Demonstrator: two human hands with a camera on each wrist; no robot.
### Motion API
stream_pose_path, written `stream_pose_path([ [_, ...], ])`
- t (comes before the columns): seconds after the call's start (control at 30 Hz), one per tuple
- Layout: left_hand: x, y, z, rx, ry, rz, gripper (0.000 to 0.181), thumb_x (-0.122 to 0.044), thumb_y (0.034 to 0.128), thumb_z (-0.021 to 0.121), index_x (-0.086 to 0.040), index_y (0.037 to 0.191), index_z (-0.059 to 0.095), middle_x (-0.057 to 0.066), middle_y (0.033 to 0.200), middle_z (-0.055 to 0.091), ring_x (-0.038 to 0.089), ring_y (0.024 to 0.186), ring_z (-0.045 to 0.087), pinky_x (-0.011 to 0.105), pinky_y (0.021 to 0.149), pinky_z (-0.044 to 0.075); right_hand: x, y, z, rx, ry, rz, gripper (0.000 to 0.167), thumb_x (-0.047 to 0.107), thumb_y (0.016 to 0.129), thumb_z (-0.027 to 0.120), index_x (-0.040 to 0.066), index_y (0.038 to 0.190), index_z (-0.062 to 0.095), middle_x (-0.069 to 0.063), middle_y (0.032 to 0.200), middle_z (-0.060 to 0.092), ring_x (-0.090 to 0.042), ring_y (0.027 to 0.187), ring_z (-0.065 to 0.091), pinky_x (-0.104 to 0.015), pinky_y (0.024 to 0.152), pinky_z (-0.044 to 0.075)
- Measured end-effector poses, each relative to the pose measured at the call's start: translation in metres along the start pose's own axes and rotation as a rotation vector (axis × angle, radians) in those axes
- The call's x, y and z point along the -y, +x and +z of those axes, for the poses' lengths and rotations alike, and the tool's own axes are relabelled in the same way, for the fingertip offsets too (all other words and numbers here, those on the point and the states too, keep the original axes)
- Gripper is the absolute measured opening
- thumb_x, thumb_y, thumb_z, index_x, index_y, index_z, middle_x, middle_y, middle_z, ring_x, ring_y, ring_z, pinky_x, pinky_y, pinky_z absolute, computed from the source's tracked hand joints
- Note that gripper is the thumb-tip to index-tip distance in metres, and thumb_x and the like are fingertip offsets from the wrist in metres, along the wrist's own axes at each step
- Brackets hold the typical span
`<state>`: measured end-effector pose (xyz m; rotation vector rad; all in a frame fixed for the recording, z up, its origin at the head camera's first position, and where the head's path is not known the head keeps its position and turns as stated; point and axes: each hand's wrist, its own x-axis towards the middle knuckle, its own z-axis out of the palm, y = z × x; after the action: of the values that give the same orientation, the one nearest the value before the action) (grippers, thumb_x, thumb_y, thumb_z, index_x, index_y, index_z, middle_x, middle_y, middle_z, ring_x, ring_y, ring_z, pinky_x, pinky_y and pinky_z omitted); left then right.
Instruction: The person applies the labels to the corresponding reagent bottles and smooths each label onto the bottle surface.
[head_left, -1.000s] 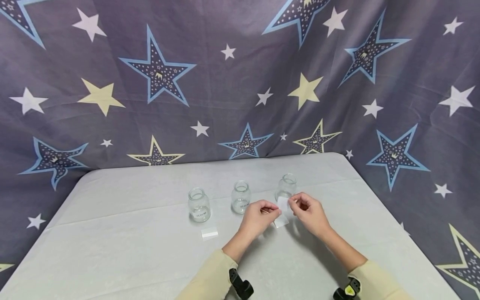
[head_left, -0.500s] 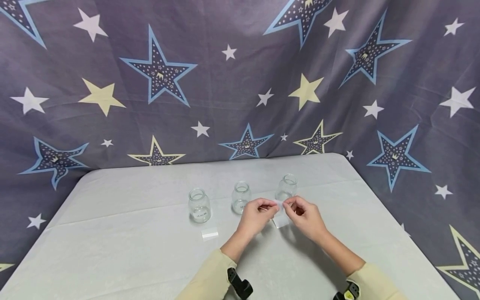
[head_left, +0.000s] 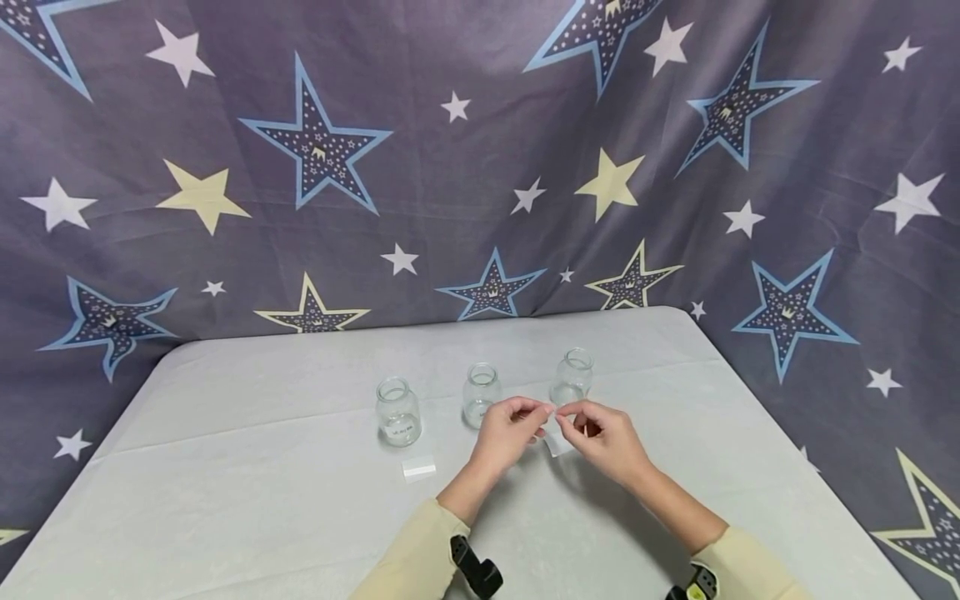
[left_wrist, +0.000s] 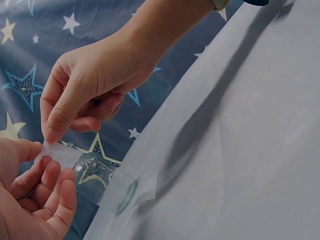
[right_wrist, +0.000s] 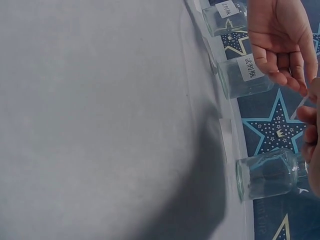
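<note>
Between the fingertips of both hands is a small white label (left_wrist: 59, 156) with faint writing, mostly hidden in the head view. My left hand (head_left: 504, 435) pinches one end, and my right hand (head_left: 609, 440) pinches it from the other side. Behind them stands an unlabelled clear glass jar (head_left: 572, 379), upright on the table. Below the fingers lies a white slip (head_left: 558, 444), also visible in front of that jar in the right wrist view. To the left are a middle jar (right_wrist: 232, 80) and a left jar (right_wrist: 217, 22), both bearing white labels with dark writing.
A second small slip, clear and white (head_left: 418, 468), lies in front of the left jar. The pale-covered table (head_left: 247, 500) ends at a star-patterned cloth (head_left: 390, 183) behind and at the sides. Each forearm wears a black wrist device.
My hands have drawn closer together until the fingertips nearly meet. The label between them has gone from plainly visible to almost hidden. Jars and table slips have not moved.
</note>
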<state>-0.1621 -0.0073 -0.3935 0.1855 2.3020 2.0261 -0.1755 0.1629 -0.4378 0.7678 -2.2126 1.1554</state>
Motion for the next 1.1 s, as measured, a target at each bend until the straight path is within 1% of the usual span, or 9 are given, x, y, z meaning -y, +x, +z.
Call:
stream_pose_path([
  [0.07, 0.010, 0.005, 0.001, 0.002, -0.003, -0.012, 0.022, -0.014, 0.0895, 0.062, 0.007, 0.096, 0.066, 0.023, 0.085, 0.067, 0.035, 0.076, 0.066, 0.026, 0.061, 0.053, 0.000, 0.000, 0.001, -0.004, -0.009, -0.020, 0.022, -0.012, 0.071, 0.070, 0.007, 0.083, 0.068, 0.003, 0.055, 0.050, 0.000, 0.047, 0.034, -0.011, 0.043, 0.029],
  [0.17, 0.024, 0.013, 0.003, 0.009, -0.021, -0.010, 0.023, -0.016, 0.0895, 0.062, 0.006, 0.097, 0.066, 0.025, 0.088, 0.067, 0.031, 0.074, 0.067, 0.025, 0.060, 0.052, 0.000, 0.000, 0.000, 0.008, -0.018, -0.023, 0.022, -0.008, 0.073, 0.072, 0.010, 0.084, 0.069, 0.006, 0.056, 0.051, 0.001, 0.047, 0.035, -0.010, 0.044, 0.030],
  [0.3, 0.032, 0.017, 0.003, 0.015, -0.035, 0.008, 0.024, -0.016, 0.0884, 0.062, 0.006, 0.098, 0.067, 0.026, 0.088, 0.067, 0.020, 0.068, 0.066, 0.024, 0.058, 0.052, 0.000, 0.000, -0.001, 0.026, -0.016, -0.014, 0.020, -0.005, 0.075, 0.071, 0.012, 0.084, 0.069, 0.008, 0.056, 0.051, 0.003, 0.048, 0.036, -0.011, 0.043, 0.032],
  [0.43, 0.032, 0.018, 0.002, 0.011, -0.030, 0.009, 0.023, -0.015, 0.0874, 0.063, 0.006, 0.096, 0.067, 0.026, 0.087, 0.067, 0.009, 0.063, 0.062, 0.021, 0.057, 0.050, 0.000, -0.001, 0.000, 0.039, -0.011, -0.001, 0.019, -0.004, 0.075, 0.072, 0.012, 0.085, 0.069, 0.008, 0.056, 0.050, 0.004, 0.049, 0.036, -0.012, 0.043, 0.032],
  [0.53, 0.032, 0.018, 0.002, 0.000, -0.026, 0.006, 0.021, -0.013, 0.0865, 0.063, 0.006, 0.094, 0.067, 0.023, 0.084, 0.068, 0.006, 0.061, 0.060, 0.020, 0.057, 0.050, -0.001, -0.002, 0.001, 0.043, -0.002, 0.025, 0.017, -0.002, 0.075, 0.073, 0.012, 0.084, 0.068, 0.006, 0.056, 0.051, 0.004, 0.049, 0.036, -0.012, 0.043, 0.032],
  [0.67, 0.033, 0.018, 0.003, -0.011, -0.025, -0.005, 0.019, -0.011, 0.0856, 0.062, 0.006, 0.092, 0.068, 0.018, 0.080, 0.068, 0.005, 0.061, 0.059, 0.020, 0.057, 0.050, -0.002, -0.003, 0.001, 0.039, 0.010, 0.052, 0.016, 0.000, 0.074, 0.075, 0.011, 0.084, 0.068, 0.004, 0.057, 0.052, 0.002, 0.049, 0.038, -0.014, 0.043, 0.033],
  [0.87, 0.035, 0.020, 0.003, -0.031, -0.032, -0.029, 0.020, -0.013, 0.0858, 0.062, 0.005, 0.093, 0.068, 0.022, 0.082, 0.068, 0.006, 0.060, 0.060, 0.020, 0.056, 0.049, -0.006, -0.004, -0.002, 0.033, -0.013, 0.064, 0.016, 0.001, 0.074, 0.075, 0.013, 0.082, 0.068, 0.006, 0.058, 0.052, 0.003, 0.050, 0.038, -0.014, 0.043, 0.034],
  [1.0, 0.034, 0.020, 0.001, -0.034, -0.039, -0.028, 0.021, -0.012, 0.0859, 0.063, 0.006, 0.094, 0.067, 0.021, 0.082, 0.068, 0.006, 0.060, 0.060, 0.020, 0.056, 0.049, -0.011, -0.003, -0.004, 0.002, -0.041, 0.078, 0.016, 0.001, 0.074, 0.075, 0.013, 0.081, 0.068, 0.007, 0.056, 0.051, 0.003, 0.050, 0.039, -0.012, 0.044, 0.034],
  [1.1, 0.035, 0.019, 0.002, -0.030, -0.042, -0.023, 0.021, -0.012, 0.0861, 0.063, 0.006, 0.095, 0.067, 0.021, 0.083, 0.068, 0.006, 0.060, 0.059, 0.020, 0.055, 0.048, -0.013, -0.002, -0.005, -0.022, -0.058, 0.130, 0.012, 0.003, 0.076, 0.074, 0.012, 0.082, 0.068, 0.007, 0.055, 0.050, 0.002, 0.050, 0.040, -0.014, 0.044, 0.035],
])
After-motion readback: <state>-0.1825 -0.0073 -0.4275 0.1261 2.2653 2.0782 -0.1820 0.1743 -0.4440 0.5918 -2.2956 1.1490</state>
